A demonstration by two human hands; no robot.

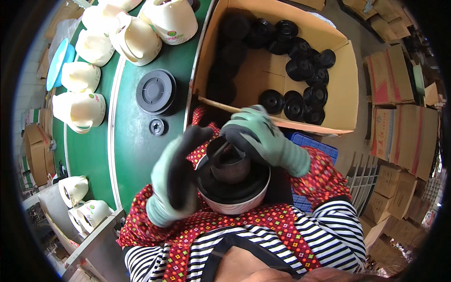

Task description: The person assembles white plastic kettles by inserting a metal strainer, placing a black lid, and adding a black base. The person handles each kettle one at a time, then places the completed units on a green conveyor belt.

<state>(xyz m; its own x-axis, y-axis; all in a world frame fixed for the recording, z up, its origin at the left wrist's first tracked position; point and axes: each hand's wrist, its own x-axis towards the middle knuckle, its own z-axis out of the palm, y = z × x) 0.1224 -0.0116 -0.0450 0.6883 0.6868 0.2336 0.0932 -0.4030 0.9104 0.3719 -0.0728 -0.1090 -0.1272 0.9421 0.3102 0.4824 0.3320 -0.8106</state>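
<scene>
In my lap sits a round whitish vessel (239,206) with a faint pink pattern, its upward side covered by a wide black disc (256,181). A dark cylindrical ring (230,170), hollow at the top, stands on that disc. My right hand (258,138), in a pale green glove with black fingers, is closed over the ring's upper edge. To the left of the vessel, my left hand (176,176) is raised in the same kind of glove, fingers extended and black palm turned toward the vessel. Nothing shows in it.
A green conveyor belt (136,155) at left carries several cream jugs (89,110), a stack of black discs (157,91) and one small black round part (157,127). Ahead, a cardboard box (345,84) contains several black round parts. A blue plastic crate (317,145) sits beside my right arm.
</scene>
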